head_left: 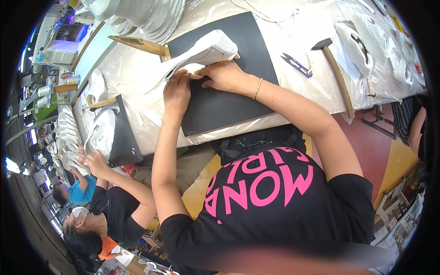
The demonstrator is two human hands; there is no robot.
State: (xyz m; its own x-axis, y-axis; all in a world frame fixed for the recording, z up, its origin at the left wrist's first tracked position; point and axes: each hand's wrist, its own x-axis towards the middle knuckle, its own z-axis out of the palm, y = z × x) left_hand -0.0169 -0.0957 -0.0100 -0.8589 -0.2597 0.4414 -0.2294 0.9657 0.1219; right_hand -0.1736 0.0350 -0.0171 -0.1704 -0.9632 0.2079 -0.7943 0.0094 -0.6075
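A white shoe upper [208, 46] lies on its side over a black mat [229, 107], its opening toward the left. My left hand [177, 93] pinches the near edge of the upper, fingertips together. Close beside it, my right hand [224, 77] is closed on the same edge, thumb and fingers curled in toward the left fingertips. A small pale strip shows between the two hands; what it is I cannot make out. Beyond the upper, a wooden-handled brush [142, 46] reaches past the mat's left edge.
Right of the mat lie purple-handled thread snips [297, 64] and a hammer [337, 75]. White shoe uppers [355, 48] lie at the far right; a stack of white pieces [142, 20] stands at the back left. A masked co-worker [114, 206] handles white pieces at the left.
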